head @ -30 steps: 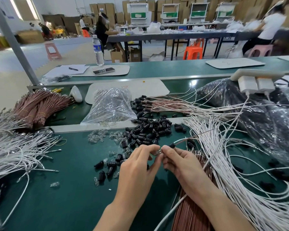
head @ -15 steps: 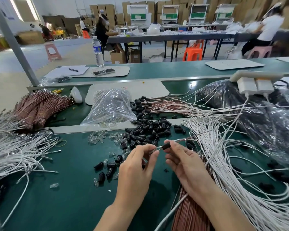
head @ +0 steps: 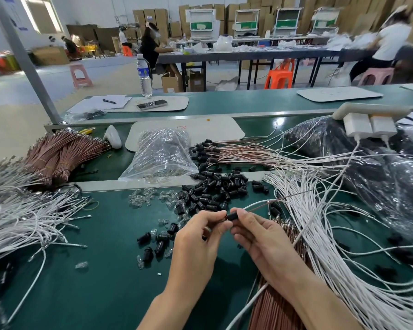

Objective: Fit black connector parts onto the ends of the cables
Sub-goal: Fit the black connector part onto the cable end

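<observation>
Head view shows the black connector part (head: 232,216) lifted just above the green bench (head: 100,282), near the middle of its front section, pinched between both hands. The right hand (head: 260,236) grips its right end with thumb and forefinger curled round it, the other fingers loosely bent beneath. The left hand (head: 198,239) closes thumb and forefinger on its left end, the remaining fingers tucked under; what sits between those fingertips is too small to tell. A thin brown cable (head: 279,201) runs from the connector's right end up and to the right, over the white cables (head: 339,253) that fan across the bench's right side. Just beyond the hands lies a pile of loose black connectors (head: 215,186), with small clear parts (head: 141,198) scattered to its left. Behind them, past a metal rail, rests a clear plastic bag (head: 160,156), and beside it a spread of cables already capped in black (head: 224,151). More white cables (head: 14,222) heap at the left edge, tied brown bundles (head: 57,158) behind them. Copper-coloured cables (head: 272,310) lie under the right forearm at the front edge. A dark plastic bag (head: 386,182) fills the far right corner.
</observation>
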Demonstrator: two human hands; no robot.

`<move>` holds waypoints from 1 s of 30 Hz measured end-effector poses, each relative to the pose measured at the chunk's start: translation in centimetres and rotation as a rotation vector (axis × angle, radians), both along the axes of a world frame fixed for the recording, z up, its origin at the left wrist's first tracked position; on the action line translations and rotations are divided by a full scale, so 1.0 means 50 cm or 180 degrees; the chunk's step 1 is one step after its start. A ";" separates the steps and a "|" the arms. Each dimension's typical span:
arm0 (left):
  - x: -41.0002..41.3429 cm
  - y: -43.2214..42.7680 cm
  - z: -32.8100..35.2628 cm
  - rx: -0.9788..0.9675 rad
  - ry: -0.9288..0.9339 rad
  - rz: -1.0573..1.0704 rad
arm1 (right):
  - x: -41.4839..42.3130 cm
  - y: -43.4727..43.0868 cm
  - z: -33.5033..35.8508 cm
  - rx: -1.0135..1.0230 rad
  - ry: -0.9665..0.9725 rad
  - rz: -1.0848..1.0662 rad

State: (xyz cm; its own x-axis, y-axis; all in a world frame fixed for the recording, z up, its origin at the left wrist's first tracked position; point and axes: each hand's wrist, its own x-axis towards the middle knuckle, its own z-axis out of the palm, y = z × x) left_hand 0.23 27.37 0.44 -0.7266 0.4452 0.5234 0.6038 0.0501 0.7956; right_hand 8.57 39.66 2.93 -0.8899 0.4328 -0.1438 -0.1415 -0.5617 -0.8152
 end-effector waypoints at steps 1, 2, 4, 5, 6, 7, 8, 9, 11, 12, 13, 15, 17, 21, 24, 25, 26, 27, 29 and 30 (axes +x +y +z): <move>-0.002 0.001 0.000 -0.0004 -0.0008 -0.0011 | 0.001 0.000 0.000 0.0000 -0.0001 0.0018; -0.003 0.001 -0.001 -0.0003 -0.0015 -0.0022 | 0.001 0.001 0.000 -0.0004 -0.0007 0.0035; -0.005 0.001 -0.001 -0.0004 -0.0020 -0.0030 | 0.002 0.001 0.000 -0.0030 -0.0024 0.0050; -0.005 0.001 0.000 -0.0012 -0.0011 -0.0025 | 0.002 0.000 0.001 -0.0036 -0.0035 0.0041; -0.006 0.001 0.001 -0.0036 0.0020 -0.0029 | 0.001 -0.002 0.002 -0.0027 -0.0047 0.0003; -0.006 0.000 0.003 -0.0074 0.0066 -0.0024 | 0.000 -0.002 0.002 -0.0009 -0.0058 -0.0075; -0.006 0.000 0.005 -0.0118 0.0123 -0.0020 | -0.001 -0.002 0.002 0.0006 -0.0062 -0.0186; -0.005 -0.001 0.006 -0.0172 0.0167 -0.0020 | -0.001 -0.001 0.003 0.0007 -0.0055 -0.0304; -0.005 -0.001 0.006 -0.0290 0.0159 -0.0023 | -0.001 0.000 0.004 0.0024 -0.0025 -0.0461; -0.004 -0.001 0.005 -0.0352 0.0111 -0.0010 | -0.001 -0.002 0.005 0.0093 -0.0026 -0.0503; -0.003 -0.002 0.006 -0.0417 0.0040 0.0018 | 0.000 -0.004 0.006 0.0208 -0.0043 -0.0533; -0.002 -0.003 0.007 -0.0594 -0.0015 0.0066 | 0.000 -0.010 0.006 0.0486 -0.0085 -0.0537; 0.001 -0.003 0.012 -0.0837 0.0087 0.0099 | 0.000 -0.013 0.006 0.0642 -0.0095 -0.0498; 0.007 -0.003 0.018 -0.1081 0.0200 0.0267 | 0.001 -0.010 0.003 0.0582 -0.0090 -0.0386; 0.006 -0.003 0.014 -0.1135 0.0209 0.0360 | 0.001 -0.009 0.000 0.0589 -0.0106 -0.0375; 0.006 -0.002 0.013 -0.1162 0.0209 0.0365 | 0.000 -0.010 -0.002 0.0613 -0.0108 -0.0395; 0.007 -0.002 0.012 -0.1200 0.0202 0.0366 | -0.001 -0.010 -0.003 0.0638 -0.0111 -0.0411; 0.007 -0.001 0.012 -0.1240 0.0198 0.0370 | -0.001 -0.011 -0.004 0.0654 -0.0110 -0.0416; 0.007 -0.001 0.012 -0.1336 0.0203 0.0360 | -0.002 -0.010 -0.005 0.0675 -0.0092 -0.0391; 0.006 -0.001 0.012 -0.1387 0.0216 0.0353 | -0.002 -0.010 -0.006 0.0685 -0.0078 -0.0364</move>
